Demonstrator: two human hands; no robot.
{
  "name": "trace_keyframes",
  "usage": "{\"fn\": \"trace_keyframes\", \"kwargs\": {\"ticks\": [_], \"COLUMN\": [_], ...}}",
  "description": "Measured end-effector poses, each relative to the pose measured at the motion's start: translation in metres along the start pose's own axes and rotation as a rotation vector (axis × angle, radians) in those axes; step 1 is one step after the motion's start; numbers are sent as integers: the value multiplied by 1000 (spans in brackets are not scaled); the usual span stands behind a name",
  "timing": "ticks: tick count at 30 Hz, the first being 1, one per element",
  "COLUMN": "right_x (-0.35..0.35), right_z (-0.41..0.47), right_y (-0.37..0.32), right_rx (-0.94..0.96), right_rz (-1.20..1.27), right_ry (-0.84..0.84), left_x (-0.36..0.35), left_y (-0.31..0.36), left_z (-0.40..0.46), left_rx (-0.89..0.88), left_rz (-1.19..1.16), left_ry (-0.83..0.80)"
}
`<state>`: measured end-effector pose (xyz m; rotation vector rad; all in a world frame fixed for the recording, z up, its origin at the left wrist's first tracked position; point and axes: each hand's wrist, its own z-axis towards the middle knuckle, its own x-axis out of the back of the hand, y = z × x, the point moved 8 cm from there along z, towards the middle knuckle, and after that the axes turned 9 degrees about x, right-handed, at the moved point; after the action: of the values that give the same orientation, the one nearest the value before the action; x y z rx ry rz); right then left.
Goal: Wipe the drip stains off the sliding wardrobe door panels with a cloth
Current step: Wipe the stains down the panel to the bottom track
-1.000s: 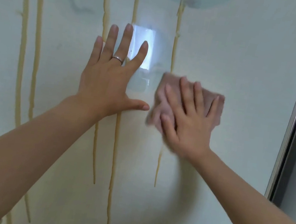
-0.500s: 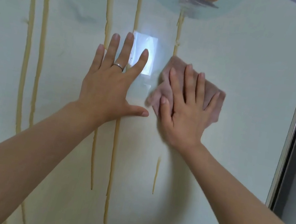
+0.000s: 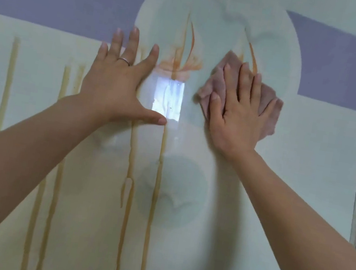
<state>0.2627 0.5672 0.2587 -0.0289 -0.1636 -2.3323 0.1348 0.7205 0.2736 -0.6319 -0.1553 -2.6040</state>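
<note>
The right hand (image 3: 239, 112) lies flat with fingers straight and slightly spread, pressing a pinkish-brown cloth (image 3: 267, 107) against the glossy door panel (image 3: 309, 155); the crumpled cloth shows above and right of the hand. Left of the cloth, the left hand (image 3: 117, 83), wearing a ring (image 3: 124, 61), is splayed wide on the panel, holding nothing. Yellowish drip stains (image 3: 158, 178) run down the panel left of and below the cloth, with orange streaks just above it
</note>
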Motion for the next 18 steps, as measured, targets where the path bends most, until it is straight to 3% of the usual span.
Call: {"fn": "trace_keyframes", "kwargs": {"ticks": [2, 5, 10, 12, 14, 18], "right_x": [-4, -1, 2, 0, -12, 5], "right_z": [-32, -26, 40, 18, -1, 22], "right_y": [-21, -26, -8, -33, -45, -27], "right_rx": [102, 220, -99, -21, 112, 29], "right_rz": [20, 23, -15, -24, -45, 76], "right_ry": [4, -117, -103, -41, -95, -150], "left_x": [-3, -4, -7, -8, -8, -8], "left_y": [-1, -3, -4, -4, -2, -4], "left_z": [3, 5, 3, 1, 1, 3], "left_rx": [-13, -30, -46, -48, -55, -66], "left_rz": [-2, -12, -7, -19, -29, -26], "left_ry": [-17, 7, 17, 9, 17, 33]}}
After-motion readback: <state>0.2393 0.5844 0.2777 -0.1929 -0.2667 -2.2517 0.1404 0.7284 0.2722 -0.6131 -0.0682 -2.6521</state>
